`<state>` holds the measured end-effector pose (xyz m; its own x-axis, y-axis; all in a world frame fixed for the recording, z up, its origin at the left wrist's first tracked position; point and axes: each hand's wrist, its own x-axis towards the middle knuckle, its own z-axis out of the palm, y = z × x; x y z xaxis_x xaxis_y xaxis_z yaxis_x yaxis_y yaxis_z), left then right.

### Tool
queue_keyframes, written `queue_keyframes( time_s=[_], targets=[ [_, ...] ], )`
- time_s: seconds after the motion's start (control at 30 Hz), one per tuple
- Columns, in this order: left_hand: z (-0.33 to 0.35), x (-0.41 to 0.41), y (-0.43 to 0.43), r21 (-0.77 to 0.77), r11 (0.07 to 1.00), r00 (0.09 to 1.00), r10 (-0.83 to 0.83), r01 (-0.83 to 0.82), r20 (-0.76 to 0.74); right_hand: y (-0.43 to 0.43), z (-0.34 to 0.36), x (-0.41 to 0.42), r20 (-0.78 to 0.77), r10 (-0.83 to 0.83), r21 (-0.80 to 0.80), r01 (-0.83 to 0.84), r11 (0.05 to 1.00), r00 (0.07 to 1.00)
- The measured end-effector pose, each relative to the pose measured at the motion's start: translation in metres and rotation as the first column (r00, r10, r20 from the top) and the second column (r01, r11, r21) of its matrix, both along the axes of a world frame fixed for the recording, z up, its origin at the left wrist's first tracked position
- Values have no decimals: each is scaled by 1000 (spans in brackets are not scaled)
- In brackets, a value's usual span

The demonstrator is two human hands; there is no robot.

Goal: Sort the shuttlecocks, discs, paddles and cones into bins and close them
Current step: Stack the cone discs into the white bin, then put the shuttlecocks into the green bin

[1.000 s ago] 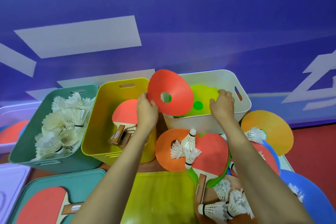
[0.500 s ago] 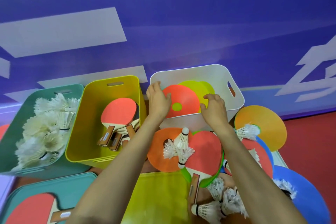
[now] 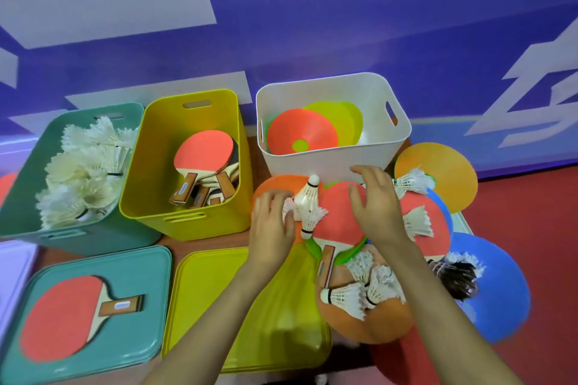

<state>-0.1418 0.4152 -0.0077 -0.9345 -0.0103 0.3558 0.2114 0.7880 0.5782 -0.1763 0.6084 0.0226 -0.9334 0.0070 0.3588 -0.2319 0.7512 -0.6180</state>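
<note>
Far left: teal bin (image 3: 22,212), lid off, heaped with white shuttlecocks (image 3: 84,169).
In front of it: teal lid (image 3: 137,306), flat on the table, with one red paddle (image 3: 65,317) lying on it, handle pointing right.
Next right: yellow bin (image 3: 187,222), open, with several paddles (image 3: 205,155) stacked inside, red face uppermost, handles toward the near wall.
In front of it: yellow lid (image 3: 206,291), flat, partly under the left forearm.
Left hand (image 3: 272,225): palm down, fingers loosely spread, holding nothing, over the near edge of an orange disc (image 3: 275,184), fingertips just beside two white shuttlecocks (image 3: 308,200) resting on the pile.
Behind the hands: white bin (image 3: 328,162), open, with an orange-red disc (image 3: 301,131) on top of yellow-green discs (image 3: 342,117) inside.
Centre pile: red paddle (image 3: 339,216) on a green disc (image 3: 312,247), handle pointing toward the camera.
Right hand (image 3: 377,206): palm down over that paddle's face, fingers spread wide and slightly curled, empty; contact with the paddle cannot be told.
Near right: cluster of shuttlecocks (image 3: 359,292) on an orange disc (image 3: 369,327).
Right of the hand: second red paddle (image 3: 438,234) with a shuttlecock (image 3: 417,222) on it; behind, orange disc (image 3: 444,176) touched by another shuttlecock (image 3: 411,181).
Far right: blue disc (image 3: 497,291), with a dark blurred thing (image 3: 456,278) at its near-left edge, kind not discernible.
</note>
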Motion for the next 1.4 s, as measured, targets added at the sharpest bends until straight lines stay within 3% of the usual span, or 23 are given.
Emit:
queue_keyframes(
  time_s=[0.1, 0.2, 0.33, 0.43, 0.53, 0.6, 0.73, 0.83, 0.9, 0.97, 1.1, 1.23, 1.33, 1.4],
  targets=[
    [-25, 25, 1, 48, 997, 974, 43, -55, 223, 8, -21, 23, 63, -67, 33, 65, 997, 996],
    [-39, 40, 6, 131, 989, 915, 12, -70, 404, 9, -34, 39, 299, -110, 57, 98, 994, 948],
    [-54, 47, 23, 126, 989, 781, -23, -72, 624, 2, -47, 55, 406, -115, 165, 52, 985, 906],
    [-60, 53, 39, 119, 992, 687, -63, -35, 724, -1, -54, 69, 430, -112, 203, 25, 979, 896],
    [-68, 59, 47, 127, 992, 631, -101, 5, 769, -1, -61, 82, 463, -8, 205, -99, 974, 886],
    [-71, 64, 48, 122, 992, 654, -113, 32, 748, 1, -63, 88, 567, 62, 201, -211, 957, 822],
    [-74, 80, 47, 112, 988, 850, -152, 110, 504, 11, -65, 98, 703, 89, 243, -356, 902, 705],
    [-79, 90, 42, 113, 969, 838, -245, 218, 488, 15, -63, 104, 766, 47, 329, -453, 828, 641],
    [-81, 93, 41, 64, 947, 809, -302, 314, 504, 13, -61, 106, 757, 53, 340, -462, 819, 651],
    [-80, 91, 41, 51, 936, 805, -328, 349, 495, 11, -59, 107, 723, 114, 261, -422, 868, 681],
    [-75, 82, 37, 122, 946, 851, -324, 301, 414, 12, -52, 99, 625, 218, 106, -358, 928, 750],
    [-57, 72, 24, 311, 937, 868, -282, 158, 408, 4, -38, 78, 528, 313, -16, -359, 933, 790],
    [-54, 62, 8, 309, 951, 915, -101, -26, 390, -10, -35, 51, 436, 333, -127, -308, 943, 836],
    [-57, 56, -6, 291, 945, 921, 23, -147, 389, -20, -42, 29, 390, 263, -56, -262, 963, 882]
  ],
)
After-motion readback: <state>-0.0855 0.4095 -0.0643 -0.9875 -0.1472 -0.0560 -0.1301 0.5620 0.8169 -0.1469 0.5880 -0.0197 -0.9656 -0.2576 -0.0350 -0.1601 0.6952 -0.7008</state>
